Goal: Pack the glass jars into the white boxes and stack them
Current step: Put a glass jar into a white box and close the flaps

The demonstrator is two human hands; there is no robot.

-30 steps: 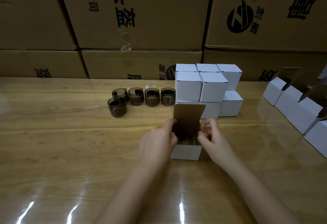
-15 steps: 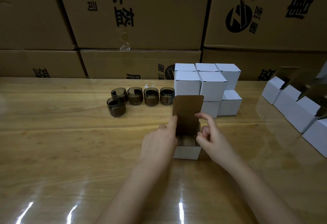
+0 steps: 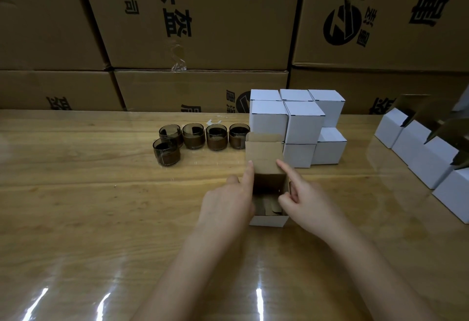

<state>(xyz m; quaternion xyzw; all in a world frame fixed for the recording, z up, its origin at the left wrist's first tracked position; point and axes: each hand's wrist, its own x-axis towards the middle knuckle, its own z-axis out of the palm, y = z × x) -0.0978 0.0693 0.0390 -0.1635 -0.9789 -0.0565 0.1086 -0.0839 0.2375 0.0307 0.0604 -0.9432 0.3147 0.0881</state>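
An open white box [image 3: 268, 220] stands on the table in front of me, its brown lid flap [image 3: 264, 153] upright at the far side. My left hand [image 3: 228, 204] lies against the box's left wall, and its straight index finger touches the lid's left edge. My right hand [image 3: 307, 201] is at the right wall. Its index finger touches the lid's right edge, its thumb is inside the opening and its other fingers curl outside the wall. Several dark glass jars [image 3: 217, 137] stand in a row to the far left of the box. I cannot tell what lies inside the box.
A stack of closed white boxes [image 3: 304, 122] stands just behind the open box. More white boxes with raised flaps [image 3: 418, 153] line the right side of the wooden table [image 3: 101, 206]. Large brown cartons [image 3: 203, 28] form a wall along the far edge.
Both index fingers have straightened and moved up to the lid's side edges. The right hand's fingers, earlier at the right side flap, now sit at the right wall.
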